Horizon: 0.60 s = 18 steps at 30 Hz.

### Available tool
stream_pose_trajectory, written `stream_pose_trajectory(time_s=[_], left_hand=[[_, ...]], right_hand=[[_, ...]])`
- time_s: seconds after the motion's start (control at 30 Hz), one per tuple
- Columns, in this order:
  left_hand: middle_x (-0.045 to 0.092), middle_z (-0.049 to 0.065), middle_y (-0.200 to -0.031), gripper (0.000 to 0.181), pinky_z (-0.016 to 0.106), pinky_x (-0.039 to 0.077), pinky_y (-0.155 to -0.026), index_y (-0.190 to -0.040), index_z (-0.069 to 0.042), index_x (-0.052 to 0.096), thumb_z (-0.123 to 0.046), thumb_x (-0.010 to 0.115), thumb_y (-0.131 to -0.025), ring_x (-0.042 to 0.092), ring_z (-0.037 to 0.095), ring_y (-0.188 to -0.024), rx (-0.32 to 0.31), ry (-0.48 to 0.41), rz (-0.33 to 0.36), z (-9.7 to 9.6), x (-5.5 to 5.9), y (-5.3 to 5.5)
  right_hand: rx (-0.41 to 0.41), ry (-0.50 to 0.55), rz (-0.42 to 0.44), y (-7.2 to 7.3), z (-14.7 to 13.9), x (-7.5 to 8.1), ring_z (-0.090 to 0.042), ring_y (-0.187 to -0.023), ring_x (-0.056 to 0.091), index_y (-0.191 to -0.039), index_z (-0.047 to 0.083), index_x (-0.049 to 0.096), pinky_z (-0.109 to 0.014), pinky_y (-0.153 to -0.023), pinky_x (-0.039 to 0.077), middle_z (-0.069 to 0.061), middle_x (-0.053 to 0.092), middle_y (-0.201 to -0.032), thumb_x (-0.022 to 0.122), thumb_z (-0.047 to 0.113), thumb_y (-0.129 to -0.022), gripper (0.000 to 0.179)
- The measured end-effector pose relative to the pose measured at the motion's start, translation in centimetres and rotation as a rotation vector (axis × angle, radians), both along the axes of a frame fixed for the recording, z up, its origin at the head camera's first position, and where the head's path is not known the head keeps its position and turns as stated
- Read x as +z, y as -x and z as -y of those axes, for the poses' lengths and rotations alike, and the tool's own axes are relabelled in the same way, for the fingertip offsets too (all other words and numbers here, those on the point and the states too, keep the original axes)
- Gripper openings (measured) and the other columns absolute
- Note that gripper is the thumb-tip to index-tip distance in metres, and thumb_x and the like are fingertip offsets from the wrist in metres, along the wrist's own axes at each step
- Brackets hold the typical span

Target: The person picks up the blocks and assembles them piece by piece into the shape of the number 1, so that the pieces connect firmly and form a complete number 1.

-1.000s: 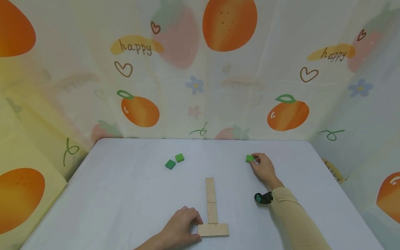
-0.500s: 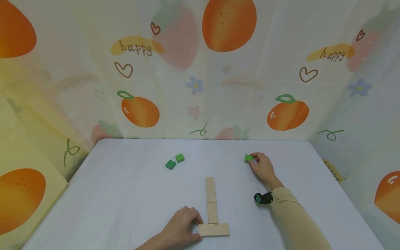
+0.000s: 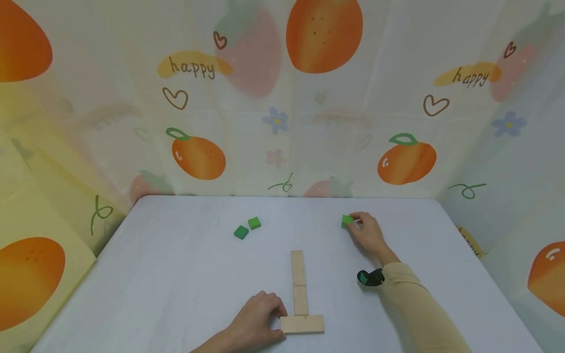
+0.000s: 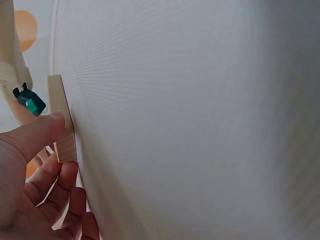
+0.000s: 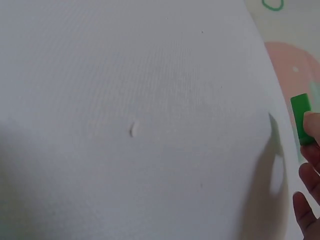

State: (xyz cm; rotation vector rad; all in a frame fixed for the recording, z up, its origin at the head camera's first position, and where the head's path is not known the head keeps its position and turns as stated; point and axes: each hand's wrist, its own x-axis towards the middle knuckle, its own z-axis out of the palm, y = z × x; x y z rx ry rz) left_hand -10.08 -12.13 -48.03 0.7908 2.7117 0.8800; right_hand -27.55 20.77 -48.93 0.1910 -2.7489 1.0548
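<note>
In the head view my right hand (image 3: 368,232) pinches a light green block (image 3: 346,221) over the far right part of the table. The right wrist view has this green block (image 5: 300,119) between thumb and fingers, apart from the tabletop, with the hand's shadow below. My left hand (image 3: 260,319) grips the left end of a crosswise row of wooden blocks (image 3: 302,324) lying near the front. In the left wrist view the thumb lies on one side of the wooden block (image 4: 59,100) and the fingertips are at its end. Two more wooden blocks (image 3: 298,282) run lengthwise away from that row.
A dark green block (image 3: 241,232) and a light green block (image 3: 254,223) lie close together on the far left of the white table (image 3: 176,274). A black wrist camera (image 3: 370,278) juts from the right sleeve. A fruit-print cloth (image 3: 309,127) hangs behind the table.
My right hand has moved slightly left and away from me, and the light green block has travelled with it, rising a little in the view. The left hand and wooden blocks stay put.
</note>
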Motion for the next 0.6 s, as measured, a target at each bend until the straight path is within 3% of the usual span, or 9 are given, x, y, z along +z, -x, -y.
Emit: stream_pose_trajectory(time_s=[0.6], left_hand=[[0.050, -0.022, -0.081, 0.029, 0.021, 0.037, -0.071, -0.085, -0.027, 0.060, -0.029, 0.080, -0.065, 0.039, 0.000, -0.077, 0.007, 0.002, 0.004, -0.1, 0.1, 0.0]], right_hand=[[0.084, 0.013, -0.025, 0.1, 2.6, 1.4, -0.035, -0.100, 0.053, -0.114, -0.003, 0.055, -0.047, -0.087, 0.041, -0.021, 0.056, -0.113, 0.059, 0.009, -0.084, 0.033]])
